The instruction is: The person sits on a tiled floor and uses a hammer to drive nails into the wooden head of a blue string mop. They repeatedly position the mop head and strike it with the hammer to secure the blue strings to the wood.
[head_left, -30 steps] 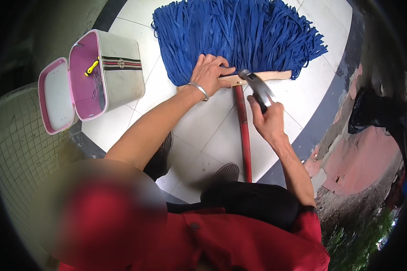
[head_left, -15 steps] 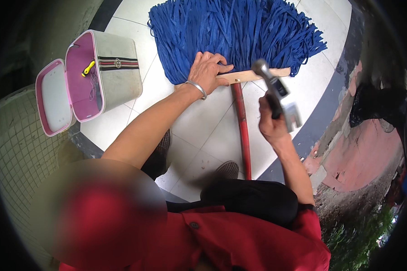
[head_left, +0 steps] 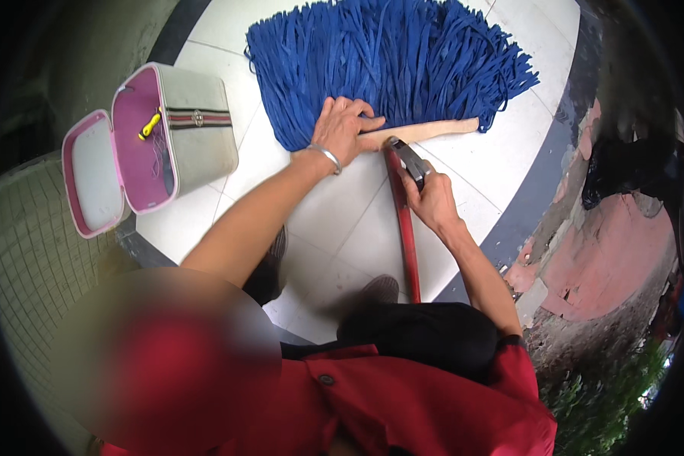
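Observation:
A wooden bar point(head_left: 452, 125) lies along the lower edge of a blue mop head point(head_left: 380, 61). My left hand point(head_left: 340, 131) grips the bar's left part, curled fingers on the blue strips and thumb by the wood. A red handle point(head_left: 405, 251) runs down from the bar toward me. My right hand point(head_left: 433, 199) is closed round a hammer point(head_left: 410, 159), whose head is down at the junction of bar and handle, hiding that spot.
An open pail point(head_left: 197, 159) with pink lining stands left, holding a yellow screwdriver point(head_left: 150, 123), its lid point(head_left: 95, 175) folded out. My feet are below on white tiles point(head_left: 479, 175). Crumbled pink ground point(head_left: 608, 258) and black plastic point(head_left: 623, 167) lie right.
The hammer has swung from raised at the right down and left onto the bar's joint, with my right hand. My left hand stays on the bar, slightly lower in view.

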Motion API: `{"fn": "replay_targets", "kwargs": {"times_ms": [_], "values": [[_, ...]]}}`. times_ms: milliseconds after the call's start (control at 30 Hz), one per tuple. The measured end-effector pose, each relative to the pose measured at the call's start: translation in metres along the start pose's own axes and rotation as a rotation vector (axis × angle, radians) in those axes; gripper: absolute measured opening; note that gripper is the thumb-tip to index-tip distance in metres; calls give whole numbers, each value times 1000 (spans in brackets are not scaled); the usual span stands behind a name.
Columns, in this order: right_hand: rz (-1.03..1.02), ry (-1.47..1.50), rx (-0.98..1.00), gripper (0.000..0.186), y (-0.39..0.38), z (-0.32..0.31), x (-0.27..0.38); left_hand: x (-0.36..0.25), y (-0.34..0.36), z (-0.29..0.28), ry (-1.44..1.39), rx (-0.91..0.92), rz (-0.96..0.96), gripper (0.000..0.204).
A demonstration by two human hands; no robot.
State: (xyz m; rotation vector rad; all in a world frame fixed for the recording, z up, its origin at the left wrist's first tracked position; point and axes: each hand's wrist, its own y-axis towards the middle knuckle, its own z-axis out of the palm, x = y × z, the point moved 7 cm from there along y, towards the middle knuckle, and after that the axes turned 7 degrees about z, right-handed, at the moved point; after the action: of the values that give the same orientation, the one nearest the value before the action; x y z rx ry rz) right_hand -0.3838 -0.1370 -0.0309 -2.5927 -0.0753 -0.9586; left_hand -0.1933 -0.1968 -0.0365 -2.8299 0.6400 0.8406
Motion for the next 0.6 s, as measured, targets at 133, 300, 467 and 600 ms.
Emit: {"fn": "replay_targets", "kwargs": {"times_ms": [133,300,467,600], "values": [[72,194,111,25,3,-37,53,0,-4,-7,9,56,-32,48],[-313,276,-226,21,-18,-54,60,3,-6,-7,-30,25,-39,47],[18,92,6,19,19,-23,29,2,3,-6,18,1,40,46],[-304,318,-213,13,-10,-72,84,2,-11,-7,-37,18,-13,44]]}}
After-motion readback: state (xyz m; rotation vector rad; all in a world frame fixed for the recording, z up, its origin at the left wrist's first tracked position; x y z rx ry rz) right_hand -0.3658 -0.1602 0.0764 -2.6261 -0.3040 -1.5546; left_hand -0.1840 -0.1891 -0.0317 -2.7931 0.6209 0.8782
